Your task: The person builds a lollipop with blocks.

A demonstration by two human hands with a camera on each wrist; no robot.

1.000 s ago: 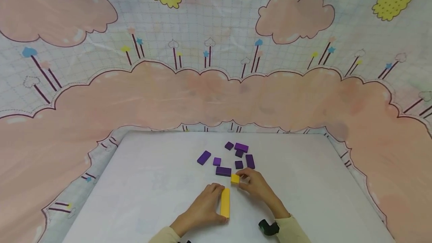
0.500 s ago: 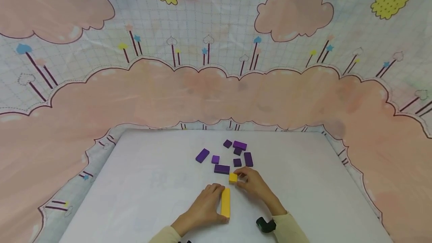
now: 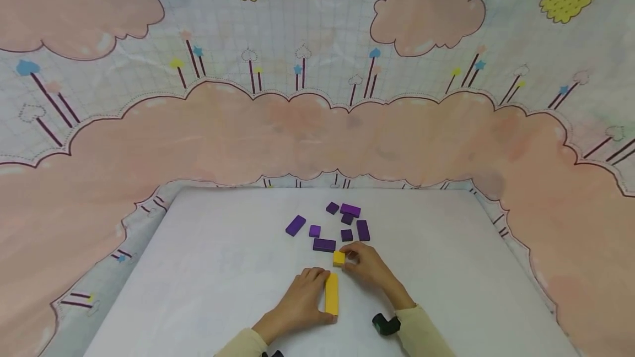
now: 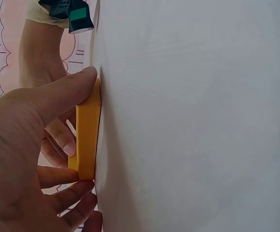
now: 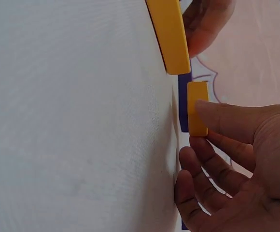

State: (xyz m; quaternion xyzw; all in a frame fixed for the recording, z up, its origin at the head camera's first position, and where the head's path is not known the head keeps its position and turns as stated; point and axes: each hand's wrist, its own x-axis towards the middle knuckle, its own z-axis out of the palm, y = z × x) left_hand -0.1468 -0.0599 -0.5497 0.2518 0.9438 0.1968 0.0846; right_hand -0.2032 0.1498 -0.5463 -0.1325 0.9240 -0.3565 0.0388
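Note:
In the head view my left hand [image 3: 300, 302] grips a long yellow block [image 3: 331, 295] by its two ends, thumb at the near end and fingers at the far end. The left wrist view shows this block [image 4: 87, 137] lengthwise between thumb and fingers, close along the white surface. Just beyond it, my right hand [image 3: 369, 266] pinches a small yellow block [image 3: 339, 259]. Seen from the right wrist, the thumb presses one face of that small block [image 5: 198, 108], with fingertips at its lower end. A long purple block [image 3: 324, 245] lies right behind the small one.
On the white tabletop [image 3: 223, 269], several purple blocks lie scattered farther back, among them a slanted long one [image 3: 295, 226], a small cube [image 3: 315, 231] and an upright-lying long one [image 3: 363, 230]. A cloud-patterned cloth [image 3: 297, 136] rises behind. A dark wrist device [image 3: 386, 324] sits by the right sleeve.
My right hand has shifted slightly left with the small yellow block, nearly lining it up with the long one's far end. Both grips are unchanged. The head view has drifted a little.

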